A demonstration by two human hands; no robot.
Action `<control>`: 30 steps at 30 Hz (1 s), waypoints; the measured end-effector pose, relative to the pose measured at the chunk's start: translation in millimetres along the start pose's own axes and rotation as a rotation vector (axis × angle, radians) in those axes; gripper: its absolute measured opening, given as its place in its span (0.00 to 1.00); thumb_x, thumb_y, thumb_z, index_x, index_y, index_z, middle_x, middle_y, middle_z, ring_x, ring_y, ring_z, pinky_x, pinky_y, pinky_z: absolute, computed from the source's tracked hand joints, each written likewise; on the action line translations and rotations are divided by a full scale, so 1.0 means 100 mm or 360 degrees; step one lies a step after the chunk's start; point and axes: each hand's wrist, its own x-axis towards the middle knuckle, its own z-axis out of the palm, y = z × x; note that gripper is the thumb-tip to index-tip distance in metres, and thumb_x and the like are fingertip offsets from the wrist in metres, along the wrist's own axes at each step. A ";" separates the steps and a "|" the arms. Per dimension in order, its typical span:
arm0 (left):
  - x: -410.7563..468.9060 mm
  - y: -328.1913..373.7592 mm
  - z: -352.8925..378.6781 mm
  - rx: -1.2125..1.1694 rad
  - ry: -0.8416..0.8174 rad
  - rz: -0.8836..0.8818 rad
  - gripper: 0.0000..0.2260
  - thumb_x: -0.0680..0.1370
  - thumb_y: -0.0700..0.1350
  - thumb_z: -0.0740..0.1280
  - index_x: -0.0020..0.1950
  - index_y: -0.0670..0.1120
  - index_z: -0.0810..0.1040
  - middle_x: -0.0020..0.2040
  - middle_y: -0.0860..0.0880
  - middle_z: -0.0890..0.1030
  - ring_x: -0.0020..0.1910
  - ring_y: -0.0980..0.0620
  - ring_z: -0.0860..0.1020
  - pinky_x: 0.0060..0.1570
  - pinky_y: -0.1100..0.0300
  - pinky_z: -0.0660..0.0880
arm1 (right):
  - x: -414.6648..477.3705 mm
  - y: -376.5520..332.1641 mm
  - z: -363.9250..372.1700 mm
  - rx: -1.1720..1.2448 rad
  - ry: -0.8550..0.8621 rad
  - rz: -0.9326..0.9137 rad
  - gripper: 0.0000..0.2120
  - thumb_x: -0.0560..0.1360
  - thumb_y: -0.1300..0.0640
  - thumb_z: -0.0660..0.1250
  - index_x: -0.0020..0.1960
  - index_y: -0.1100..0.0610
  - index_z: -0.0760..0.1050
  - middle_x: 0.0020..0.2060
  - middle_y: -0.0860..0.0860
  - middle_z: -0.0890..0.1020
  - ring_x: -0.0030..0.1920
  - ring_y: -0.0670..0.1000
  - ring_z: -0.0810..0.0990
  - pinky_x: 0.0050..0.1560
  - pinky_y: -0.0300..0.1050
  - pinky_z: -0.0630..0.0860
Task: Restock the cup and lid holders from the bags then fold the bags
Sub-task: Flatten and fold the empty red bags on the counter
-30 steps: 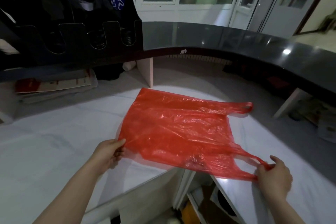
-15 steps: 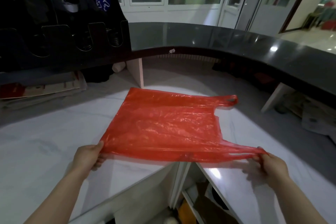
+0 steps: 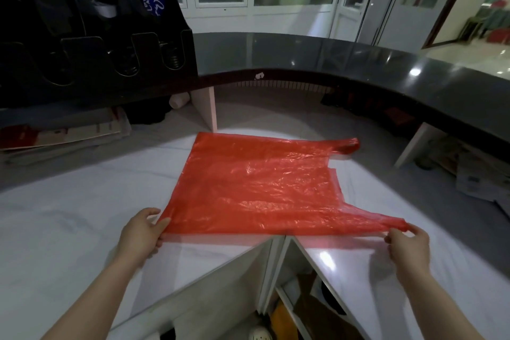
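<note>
A red plastic bag (image 3: pixel 256 185) lies spread almost flat across the white tabletop (image 3: pixel 55 229), its closed bottom edge to the left and its two handle loops to the right. The far handle (image 3: pixel 346 145) rests on the surface, slightly curled. The near handle is drawn out into a long strip toward the right.

The person's left hand (image 3: pixel 139 234) holds the near left corner of the bag, with the thumb on top and the fingers (image 3: pixel 161 228) closed under the thin plastic, pinching it. The right hand (image 3: pixel 408 247) grips the tip of the near handle; its fingers (image 3: pixel 393 234) are closed on the loop end. Between the two hands the near edge of the bag is pulled taut and lifted just off the tabletop, spanning the notch where the white surface splits over an open cabinet (image 3: pixel 298 298) below. The rest of the bag lies on the surface.

On the far left stands a black cup and lid holder (image 3: pixel 96 44) with rounded slots along its front; springs show in the two rightmost slots. It sits on the dark raised counter (image 3: pixel 331 55) that curves across the far side and off to the right. Beneath that counter, on the left, lies a stack of papers (image 3: pixel 63 135). The bag is well apart from the holder.
</note>
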 end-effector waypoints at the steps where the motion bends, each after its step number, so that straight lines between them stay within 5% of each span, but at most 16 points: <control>1: -0.04 0.01 -0.01 0.0101 0.0022 0.0045 0.09 0.78 0.52 0.66 0.54 0.49 0.73 0.37 0.42 0.81 0.28 0.44 0.78 0.29 0.58 0.73 | -0.10 0.00 0.04 -0.0094 0.0082 -0.0120 0.22 0.73 0.61 0.63 0.66 0.55 0.66 0.43 0.58 0.81 0.39 0.57 0.76 0.42 0.47 0.69; 4: -0.09 -0.04 0.02 0.0570 0.0205 0.0348 0.17 0.80 0.56 0.59 0.62 0.47 0.74 0.53 0.40 0.79 0.48 0.39 0.78 0.48 0.49 0.75 | -0.43 -0.01 0.24 -0.0131 0.0040 -0.0510 0.30 0.74 0.62 0.63 0.71 0.49 0.56 0.35 0.53 0.78 0.35 0.55 0.78 0.34 0.44 0.68; 7: -0.12 0.03 0.14 0.0873 0.0357 0.0664 0.18 0.78 0.53 0.64 0.66 0.47 0.74 0.65 0.41 0.71 0.61 0.38 0.69 0.60 0.44 0.70 | -0.68 -0.02 0.47 -0.0214 -0.0108 -0.0715 0.40 0.75 0.64 0.64 0.76 0.43 0.44 0.30 0.53 0.77 0.29 0.52 0.78 0.27 0.41 0.70; 9: -0.07 0.08 0.24 0.0955 0.0209 0.0723 0.22 0.78 0.54 0.63 0.70 0.50 0.69 0.72 0.43 0.64 0.70 0.41 0.62 0.67 0.45 0.64 | -0.82 -0.02 0.61 -0.0293 -0.0281 -0.0823 0.39 0.77 0.62 0.65 0.76 0.42 0.45 0.35 0.50 0.80 0.33 0.50 0.81 0.31 0.45 0.78; 11: 0.01 0.07 0.34 0.1053 -0.0022 0.0692 0.27 0.79 0.58 0.59 0.76 0.54 0.59 0.78 0.46 0.54 0.76 0.44 0.51 0.72 0.47 0.56 | -0.91 -0.02 0.73 -0.0437 -0.0441 -0.0928 0.29 0.77 0.58 0.65 0.74 0.45 0.58 0.48 0.44 0.80 0.46 0.50 0.82 0.46 0.53 0.81; 13: 0.07 0.00 0.40 0.1175 -0.0170 0.0661 0.30 0.78 0.62 0.55 0.78 0.57 0.50 0.79 0.48 0.46 0.77 0.47 0.42 0.75 0.47 0.49 | -0.88 -0.02 0.78 -0.0520 -0.0436 -0.0961 0.22 0.77 0.57 0.64 0.69 0.48 0.67 0.55 0.47 0.79 0.54 0.51 0.79 0.55 0.54 0.78; 16: 0.10 -0.10 0.40 0.1275 -0.0152 0.0671 0.33 0.75 0.70 0.44 0.77 0.59 0.44 0.79 0.50 0.42 0.77 0.48 0.38 0.74 0.44 0.45 | -0.61 0.00 0.66 -0.0526 -0.0279 -0.0698 0.26 0.76 0.61 0.63 0.72 0.51 0.64 0.59 0.55 0.78 0.56 0.56 0.78 0.58 0.54 0.75; 19: 0.12 -0.08 0.42 0.1225 -0.0157 0.0725 0.34 0.72 0.73 0.37 0.76 0.62 0.40 0.79 0.53 0.42 0.77 0.48 0.41 0.74 0.41 0.51 | -0.41 0.02 0.42 -0.0490 -0.0212 -0.0479 0.35 0.75 0.64 0.63 0.77 0.49 0.53 0.50 0.54 0.77 0.44 0.56 0.80 0.46 0.56 0.80; 21: 0.12 -0.01 0.51 0.1206 -0.0181 0.0792 0.33 0.73 0.72 0.39 0.75 0.63 0.39 0.78 0.54 0.41 0.77 0.49 0.41 0.73 0.41 0.52 | -0.39 0.02 0.34 -0.0463 -0.0101 -0.0482 0.38 0.74 0.64 0.64 0.76 0.45 0.50 0.47 0.53 0.76 0.36 0.48 0.77 0.36 0.47 0.77; 24: 0.11 0.09 0.71 0.1235 -0.0237 0.0888 0.32 0.76 0.69 0.44 0.77 0.60 0.40 0.78 0.52 0.41 0.77 0.51 0.39 0.75 0.46 0.47 | -0.50 -0.01 0.38 -0.0433 0.0037 -0.0666 0.35 0.74 0.63 0.64 0.74 0.43 0.53 0.47 0.50 0.78 0.35 0.40 0.74 0.31 0.35 0.69; 27: 0.05 0.06 0.90 0.1346 -0.0334 0.0864 0.32 0.77 0.67 0.45 0.77 0.57 0.40 0.78 0.49 0.41 0.76 0.48 0.38 0.73 0.51 0.37 | -0.76 -0.01 0.60 -0.0487 -0.0258 -0.0933 0.28 0.75 0.62 0.66 0.69 0.43 0.62 0.46 0.44 0.79 0.39 0.44 0.79 0.37 0.43 0.78; 30: -0.03 0.00 0.99 0.1423 -0.0377 0.0805 0.35 0.73 0.71 0.39 0.75 0.58 0.34 0.76 0.50 0.35 0.75 0.47 0.33 0.71 0.50 0.33 | -0.99 0.00 0.88 -0.0758 -0.0432 -0.1588 0.24 0.70 0.65 0.71 0.65 0.53 0.74 0.47 0.46 0.79 0.46 0.49 0.78 0.47 0.50 0.79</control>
